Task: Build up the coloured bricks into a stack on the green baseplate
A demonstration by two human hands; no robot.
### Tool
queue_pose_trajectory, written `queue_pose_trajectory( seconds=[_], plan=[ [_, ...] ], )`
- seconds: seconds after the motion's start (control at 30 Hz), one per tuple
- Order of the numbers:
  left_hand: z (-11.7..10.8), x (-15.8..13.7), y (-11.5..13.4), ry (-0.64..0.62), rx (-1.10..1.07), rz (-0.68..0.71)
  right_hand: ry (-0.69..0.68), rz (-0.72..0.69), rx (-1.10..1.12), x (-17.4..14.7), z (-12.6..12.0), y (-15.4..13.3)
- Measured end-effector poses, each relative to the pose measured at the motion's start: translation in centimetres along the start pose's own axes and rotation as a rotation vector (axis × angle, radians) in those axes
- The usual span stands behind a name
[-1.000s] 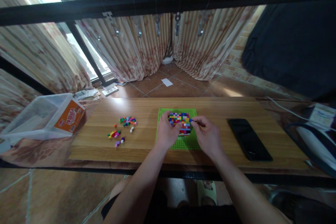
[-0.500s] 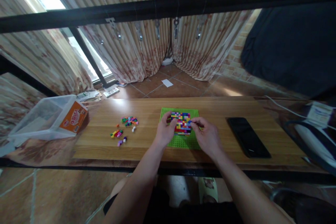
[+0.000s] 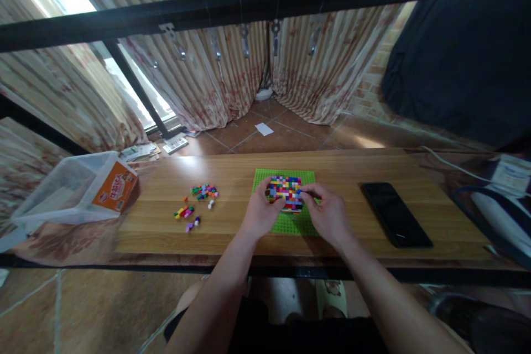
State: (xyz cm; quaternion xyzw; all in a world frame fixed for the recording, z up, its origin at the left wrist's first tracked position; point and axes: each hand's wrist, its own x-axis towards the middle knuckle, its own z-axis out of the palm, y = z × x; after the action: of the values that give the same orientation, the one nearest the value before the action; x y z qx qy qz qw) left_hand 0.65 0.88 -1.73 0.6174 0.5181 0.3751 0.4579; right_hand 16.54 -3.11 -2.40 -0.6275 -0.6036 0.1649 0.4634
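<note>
A block of many-coloured toy bricks (image 3: 288, 188) stands on a green studded baseplate (image 3: 292, 228) in the middle of the table. My left hand (image 3: 262, 210) is wrapped round its left side, thumb across the near corner and fingers behind. At the right edge of the block, my right hand (image 3: 327, 209) has thumb and forefinger pinched together on what looks like a small blue brick, close against the top layer. The fingertips partly hide that brick. Loose toy bricks (image 3: 203, 192) lie in small groups to the left, in several colours.
A black phone (image 3: 394, 214) lies on the right of the wooden table (image 3: 232, 163). Beyond the left end sits a clear plastic bin (image 3: 62, 182) with an orange label. A black bar (image 3: 232, 5) crosses above the far side, and a white cable (image 3: 452, 166) runs at the right.
My left thumb has slid down and toward the near edge, uncovering more of the block's top. My right hand stays pinched at the right edge. The view has shifted slightly.
</note>
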Motion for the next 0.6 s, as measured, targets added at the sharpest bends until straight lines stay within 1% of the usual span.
queue_pose_trajectory(
  seconds=[0.17, 0.27, 0.43, 0.6],
  plan=[
    [0.0, -0.2, 0.2, -0.020, 0.078, 0.058, -0.088, -0.142, -0.073, -0.3, -0.3, -0.5],
    [0.0, -0.3, 0.5, -0.034, 0.111, 0.068, -0.108, -0.202, -0.143, -0.5, -0.1, -0.5],
    [-0.2, -0.6, 0.7, -0.044, 0.139, 0.095, -0.112, -0.230, -0.215, -0.7, 0.6, -0.5],
    [-0.4, -0.7, 0.2, -0.027, 0.142, 0.068, -0.109, -0.222, -0.251, -0.7, 1.0, -0.3]
  ],
)
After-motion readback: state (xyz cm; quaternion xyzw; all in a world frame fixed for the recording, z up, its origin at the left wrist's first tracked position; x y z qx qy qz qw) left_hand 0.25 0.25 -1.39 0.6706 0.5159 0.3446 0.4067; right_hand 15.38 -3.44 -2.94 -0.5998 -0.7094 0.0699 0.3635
